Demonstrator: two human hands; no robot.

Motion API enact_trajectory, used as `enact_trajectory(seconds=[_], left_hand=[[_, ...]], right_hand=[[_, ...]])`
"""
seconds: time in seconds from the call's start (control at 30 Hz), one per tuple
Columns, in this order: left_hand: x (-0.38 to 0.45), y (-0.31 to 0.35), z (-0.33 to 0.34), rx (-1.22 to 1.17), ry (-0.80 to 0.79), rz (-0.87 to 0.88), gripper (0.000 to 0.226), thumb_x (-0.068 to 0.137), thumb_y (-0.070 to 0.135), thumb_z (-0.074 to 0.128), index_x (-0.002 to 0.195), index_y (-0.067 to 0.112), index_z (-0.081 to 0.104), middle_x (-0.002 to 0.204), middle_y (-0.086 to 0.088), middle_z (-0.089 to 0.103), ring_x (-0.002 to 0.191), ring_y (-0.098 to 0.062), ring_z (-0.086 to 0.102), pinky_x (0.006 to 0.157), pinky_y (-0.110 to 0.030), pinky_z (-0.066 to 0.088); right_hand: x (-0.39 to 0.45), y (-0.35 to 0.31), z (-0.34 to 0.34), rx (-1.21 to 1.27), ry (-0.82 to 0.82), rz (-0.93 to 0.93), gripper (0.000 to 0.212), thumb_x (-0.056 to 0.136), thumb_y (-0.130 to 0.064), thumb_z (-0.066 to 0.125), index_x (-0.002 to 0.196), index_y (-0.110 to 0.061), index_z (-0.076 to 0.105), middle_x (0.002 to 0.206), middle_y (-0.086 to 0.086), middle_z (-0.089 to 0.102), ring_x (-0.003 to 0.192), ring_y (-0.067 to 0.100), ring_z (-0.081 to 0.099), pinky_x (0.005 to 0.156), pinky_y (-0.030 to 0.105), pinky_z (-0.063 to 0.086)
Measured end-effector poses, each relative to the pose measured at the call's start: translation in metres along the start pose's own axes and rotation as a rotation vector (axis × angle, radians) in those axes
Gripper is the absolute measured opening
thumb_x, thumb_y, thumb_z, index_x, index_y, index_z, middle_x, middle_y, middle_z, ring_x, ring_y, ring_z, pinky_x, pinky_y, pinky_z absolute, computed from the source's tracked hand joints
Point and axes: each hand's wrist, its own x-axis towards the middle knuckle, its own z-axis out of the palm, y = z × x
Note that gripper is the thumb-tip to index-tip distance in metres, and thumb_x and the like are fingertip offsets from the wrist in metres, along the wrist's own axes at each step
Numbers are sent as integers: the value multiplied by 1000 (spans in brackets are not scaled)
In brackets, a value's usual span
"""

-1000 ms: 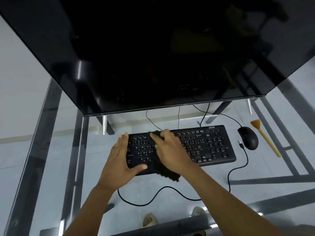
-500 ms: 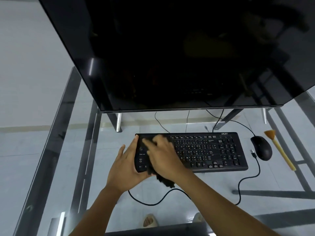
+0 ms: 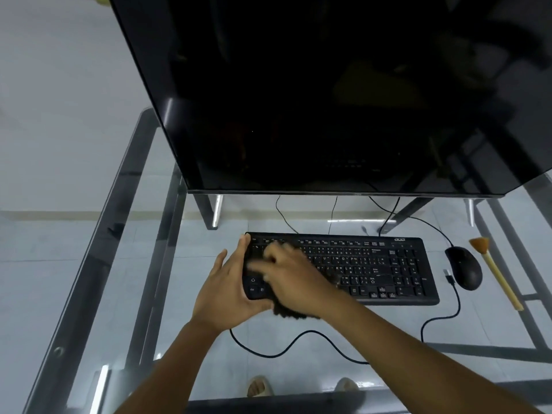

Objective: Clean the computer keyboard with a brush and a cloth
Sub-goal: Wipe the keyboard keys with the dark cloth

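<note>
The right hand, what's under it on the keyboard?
A dark cloth shows below the right hand, over the keyboard's left part. The keys beneath are covered.

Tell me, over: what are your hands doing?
Left hand braces black keyboard end. Right hand presses dark cloth on left keys. Wooden brush idle beside black mouse.
</note>
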Motion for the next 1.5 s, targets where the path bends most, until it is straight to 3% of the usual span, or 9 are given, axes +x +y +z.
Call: enact_trajectory(seconds=[0.2, 0.33, 0.47, 0.67, 0.87, 1.03, 1.2, 1.37, 1.5], left_hand=[[-1, 4, -2, 1, 2, 4, 134, 57, 70, 75, 151, 17, -5, 149, 21, 9, 113, 36, -22, 117, -31, 2], [-1, -5, 2, 8, 7, 24, 128, 63, 64, 73, 152, 18, -6, 154, 13, 20, 128, 27, -10, 119, -31, 3], [-2, -1, 1, 11, 20, 31, 133, 57, 71, 75, 152, 17, -3, 150, 16, 15, 121, 30, -18, 117, -33, 4], [1, -11, 8, 84, -23, 31, 128, 61, 84, 60, 152, 22, -6, 159, 8, 14, 144, -1, 14, 120, -37, 5], [2, -13, 10, 98, 10, 58, 127, 62, 86, 57, 152, 19, -2, 160, 7, 6, 145, -1, 6, 120, -39, 5], [2, -8, 9, 71, 21, 29, 130, 59, 86, 60, 152, 23, -6, 157, 10, 18, 141, 4, 13, 120, -33, 1], [1, -10, 12, 99, 36, 18, 127, 60, 84, 58, 152, 23, -4, 158, 8, 20, 142, 5, 13, 120, -35, 6], [-2, 3, 4, 58, 56, 4, 129, 59, 75, 70, 151, 24, -4, 148, 21, 15, 113, 34, -26, 115, -30, 4], [-2, 3, 3, 75, 47, -6, 127, 60, 71, 71, 152, 22, -2, 148, 20, 15, 114, 34, -23, 115, -31, 5]], right_hand=[[11, 14, -10, 16, 82, 128, 44, 93, -14, 54, 131, -35, 52, 109, 3, 46, 98, 22, 42, 83, 41, 45], [-10, -5, -3, 124, -144, -147, 36, 93, -14, 55, 123, -32, 62, 104, 0, 45, 94, 18, 40, 81, 39, 44], [-10, 16, -6, 160, 12, 81, 37, 93, -14, 54, 121, -36, 64, 103, -9, 40, 98, 15, 39, 88, 37, 44], [-17, 19, -7, 244, -39, 95, 35, 92, -17, 57, 121, -36, 63, 104, -7, 45, 100, 12, 42, 92, 32, 44], [-34, 3, 12, -22, 56, 64, 48, 96, -24, 49, 142, -29, 38, 118, 6, 47, 101, 23, 45, 82, 37, 46], [-8, 23, 8, 9, 377, 598, 44, 94, -19, 51, 138, -18, 47, 112, 12, 51, 100, 28, 47, 83, 41, 47], [11, -17, 22, 84, 219, 320, 44, 98, -28, 41, 142, -29, 36, 119, 6, 42, 106, 26, 41, 84, 33, 35], [-15, 38, 6, 18, 421, 612, 42, 97, -23, 46, 138, -26, 46, 111, 9, 49, 98, 24, 48, 81, 34, 46], [-14, 15, 6, 67, 383, 642, 41, 96, -17, 45, 137, -20, 46, 115, 13, 47, 101, 28, 47, 86, 41, 47]])
